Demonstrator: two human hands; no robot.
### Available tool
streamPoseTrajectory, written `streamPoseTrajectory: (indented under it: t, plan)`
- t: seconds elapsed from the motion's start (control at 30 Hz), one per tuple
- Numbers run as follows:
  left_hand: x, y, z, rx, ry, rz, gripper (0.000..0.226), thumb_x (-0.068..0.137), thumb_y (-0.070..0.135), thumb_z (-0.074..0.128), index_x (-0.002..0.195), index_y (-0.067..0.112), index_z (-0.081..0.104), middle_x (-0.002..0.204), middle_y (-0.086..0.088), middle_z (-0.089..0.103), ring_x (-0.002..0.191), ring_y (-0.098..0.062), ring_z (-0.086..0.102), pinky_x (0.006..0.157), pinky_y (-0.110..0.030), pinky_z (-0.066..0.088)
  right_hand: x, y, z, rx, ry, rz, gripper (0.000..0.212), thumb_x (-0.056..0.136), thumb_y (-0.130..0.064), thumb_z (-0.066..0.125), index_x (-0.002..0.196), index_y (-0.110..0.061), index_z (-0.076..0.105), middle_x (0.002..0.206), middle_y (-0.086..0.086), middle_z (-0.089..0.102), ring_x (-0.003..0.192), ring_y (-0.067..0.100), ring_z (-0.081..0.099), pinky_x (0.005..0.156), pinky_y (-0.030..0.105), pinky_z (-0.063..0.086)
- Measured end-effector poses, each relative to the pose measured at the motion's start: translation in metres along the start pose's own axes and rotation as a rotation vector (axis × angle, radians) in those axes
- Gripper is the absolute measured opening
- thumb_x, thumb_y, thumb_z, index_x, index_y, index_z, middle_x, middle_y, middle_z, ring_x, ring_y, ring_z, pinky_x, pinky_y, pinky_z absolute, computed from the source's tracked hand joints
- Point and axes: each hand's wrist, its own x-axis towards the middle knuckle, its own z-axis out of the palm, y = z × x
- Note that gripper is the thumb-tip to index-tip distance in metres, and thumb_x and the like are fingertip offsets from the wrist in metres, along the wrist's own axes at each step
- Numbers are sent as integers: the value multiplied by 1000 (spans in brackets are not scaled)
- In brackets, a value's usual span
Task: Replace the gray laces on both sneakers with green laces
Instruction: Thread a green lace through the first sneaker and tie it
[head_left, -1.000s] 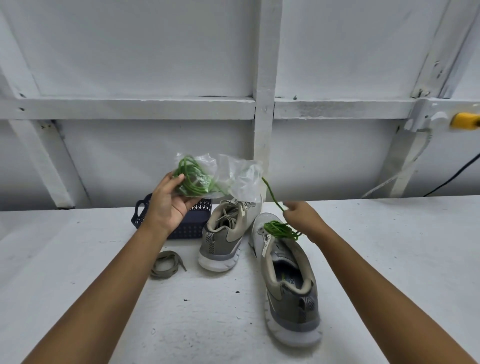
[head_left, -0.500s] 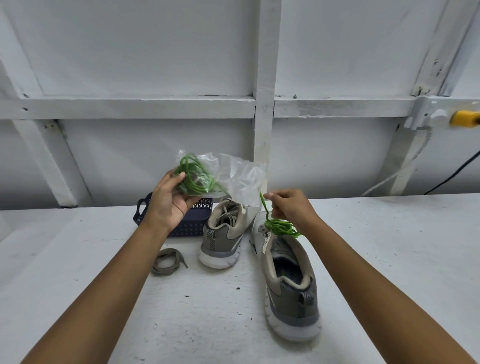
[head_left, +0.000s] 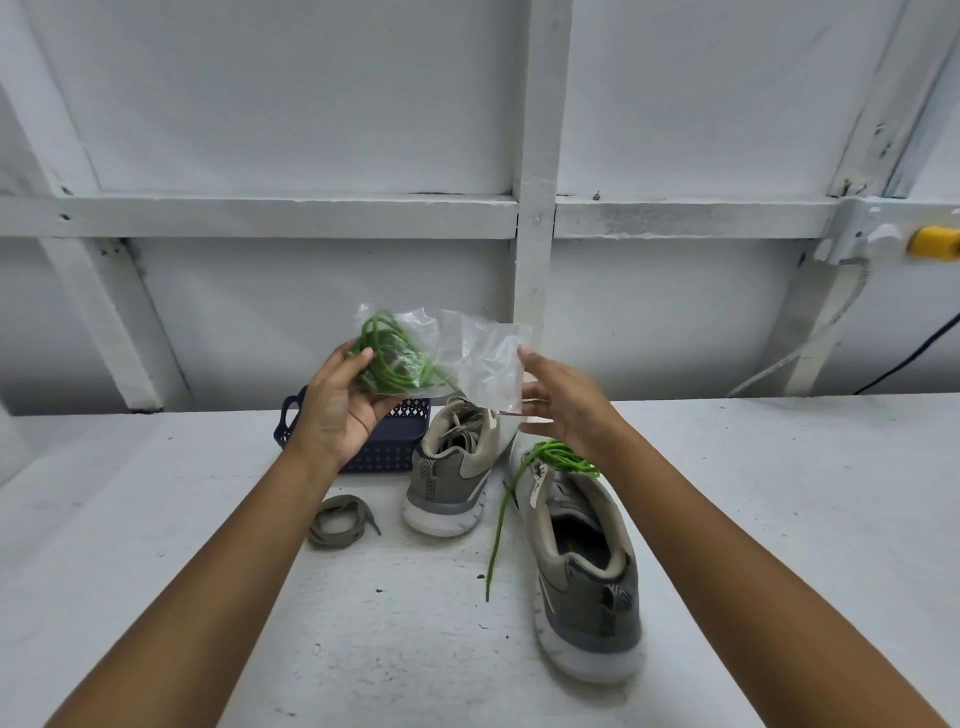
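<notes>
Left hand (head_left: 337, 415) grips, thumb over and fingers beneath, a clear plastic bag (head_left: 467, 358) raised above the table; a coiled green lace (head_left: 389, 358) lies inside at the gripped end. Right hand (head_left: 563, 410) has its fingers spread and nearly straight, with the fingertips at the bag's right edge; whether they pinch the film cannot be told. Below, from near to far: 1 near sneaker (head_left: 587, 597), heel toward the viewer, on the white table (head_left: 395, 649); a loose green lace (head_left: 563, 457) heaped on its forepart, just under the right wrist, with 1 end trailing down the shoe's left side onto the table; a gray lace (head_left: 337, 522) lying bundled on the table, left of both shoes; 1 far sneaker (head_left: 452, 483) with gray lacing in its eyelets, just beside a dark blue perforated basket (head_left: 400, 452); behind, a white framed wall (head_left: 311, 130) with a yellow plug (head_left: 935, 241) at right.
</notes>
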Motion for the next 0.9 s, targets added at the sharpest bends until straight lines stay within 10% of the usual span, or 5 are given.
streamPoseTrajectory:
  t: [0.13, 0.33, 0.53, 0.67, 0.9]
  plan:
    - [2, 1, -11, 106, 77, 6, 18, 94, 1, 46, 86, 14, 56, 72, -1, 71, 70, -15, 70, 57, -31, 58, 11, -4, 14, -67, 208, -85, 47, 91, -8, 59, 135, -4, 42, 94, 11, 58, 72, 17, 56, 64, 27, 49]
    - [11, 10, -45, 458, 269, 12, 23, 89, -3, 56, 109, 9, 52, 98, -14, 61, 84, -27, 63, 54, -29, 59, 33, -1, 39, -341, 303, -234, 37, 90, -11, 59, 124, -16, 45, 83, 9, 59, 71, 19, 57, 68, 33, 51]
    - [35, 23, -83, 1401, 208, 274, 38, 87, -1, 52, 117, 19, 63, 107, -19, 58, 77, -28, 57, 68, -31, 46, 61, -2, 78, -719, 178, -348, 18, 92, -18, 56, 108, -11, 62, 95, 5, 65, 87, 19, 59, 68, 21, 44]
    - [53, 23, -102, 1760, 151, 141, 36, 88, 6, 49, 118, 19, 64, 114, -17, 51, 94, -33, 53, 82, -36, 46, 83, 7, 96, -1014, 37, -245, 33, 91, -25, 54, 122, -15, 59, 121, 7, 62, 113, 26, 56, 95, 38, 45]
    - [71, 13, -103, 2230, -6, -123, 38, 89, 17, 47, 123, 33, 57, 120, -7, 55, 116, -34, 41, 92, -37, 42, 96, 22, 105, -1357, -125, -129, 38, 89, -21, 46, 126, -17, 54, 124, 8, 57, 119, 29, 47, 97, 44, 33]
